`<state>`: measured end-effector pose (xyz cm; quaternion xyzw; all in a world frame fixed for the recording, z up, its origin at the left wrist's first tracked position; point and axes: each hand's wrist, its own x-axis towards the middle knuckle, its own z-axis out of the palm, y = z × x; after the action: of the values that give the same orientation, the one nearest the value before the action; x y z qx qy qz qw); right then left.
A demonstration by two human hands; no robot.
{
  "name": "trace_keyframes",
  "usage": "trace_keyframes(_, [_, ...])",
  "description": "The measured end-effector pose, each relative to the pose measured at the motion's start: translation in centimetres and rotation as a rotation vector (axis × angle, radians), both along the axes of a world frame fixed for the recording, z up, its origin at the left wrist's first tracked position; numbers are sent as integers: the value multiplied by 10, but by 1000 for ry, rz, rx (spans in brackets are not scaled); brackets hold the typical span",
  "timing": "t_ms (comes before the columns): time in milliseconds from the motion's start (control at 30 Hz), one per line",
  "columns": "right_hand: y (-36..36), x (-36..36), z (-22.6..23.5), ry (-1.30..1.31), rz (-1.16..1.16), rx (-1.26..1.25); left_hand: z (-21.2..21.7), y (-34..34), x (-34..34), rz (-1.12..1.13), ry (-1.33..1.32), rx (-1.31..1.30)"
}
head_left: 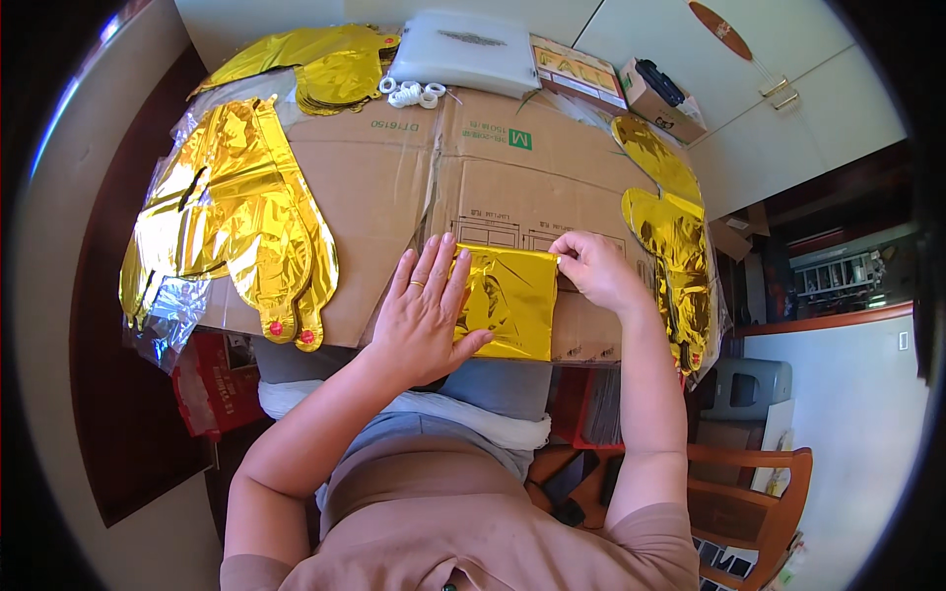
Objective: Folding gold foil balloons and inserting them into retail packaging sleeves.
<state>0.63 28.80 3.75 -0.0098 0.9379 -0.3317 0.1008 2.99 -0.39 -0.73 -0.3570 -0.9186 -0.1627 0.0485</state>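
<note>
Folded gold foil (pixel 512 300), long axis near-to-far

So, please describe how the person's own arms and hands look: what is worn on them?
Both forearms are bare, entering from the lower edge. Short sleeves of a plain beige-brown top end near the upper arms. The left hand wears a thin ring on one finger. The right hand shows no ring or watch that I can see. No gloves and no bracelets show.
</note>
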Motion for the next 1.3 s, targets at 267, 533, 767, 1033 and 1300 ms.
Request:
trace_keyframes(267, [1,-10,12,-306,-59,-164,-1,2,-1,1,-5,-19])
trace_keyframes(533, [-7,-6,22,-404,-184,-313,-1,1,-1,5,-2,-18])
trace_keyframes(767, [-3,-10,3,-328,-131,-254,-2,1,-1,2,13,6])
trace_keyframes(1033, [-10,-7,-3,-202,-191,-12,4,8,-1,29,-12,34])
trace_keyframes(1300, [-40,15,8,293,-153,562,-1,13,-2,30,1,4])
